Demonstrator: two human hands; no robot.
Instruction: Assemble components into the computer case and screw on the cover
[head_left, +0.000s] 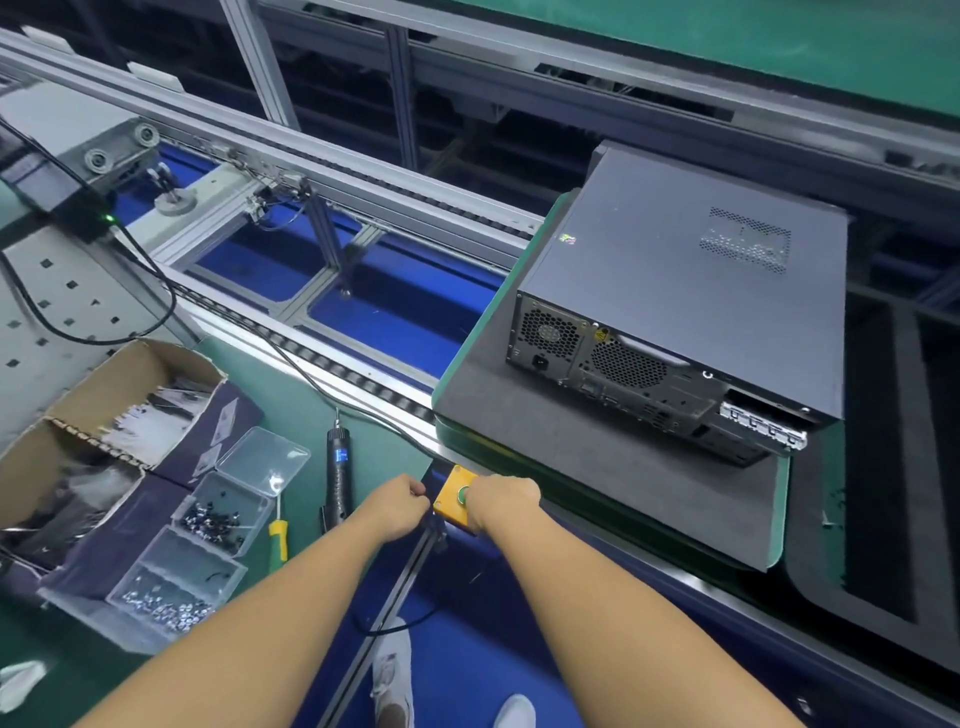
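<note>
Both our hands meet at the yellow plastic button box (448, 505), lower centre of the frame.

Our right hand (501, 501) lies over its green button (462, 493), fingers bent under; our left hand (400, 506) is curled beside it. We cannot tell the grip of either hand. The closed dark grey metal computer case (691, 270) sits right of centre on a grey foam pad (571, 457). Lower left, a clear plastic compartment tray (182, 561) holds dark screws (215, 519) and silver screws (161, 608). The case's yellow warning sticker (601, 335) is unreadable.

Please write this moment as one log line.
computer case: cover on, on foam pad | right hand: on yellow button box | left hand: curled beside box | screwdriver: on bench
</note>
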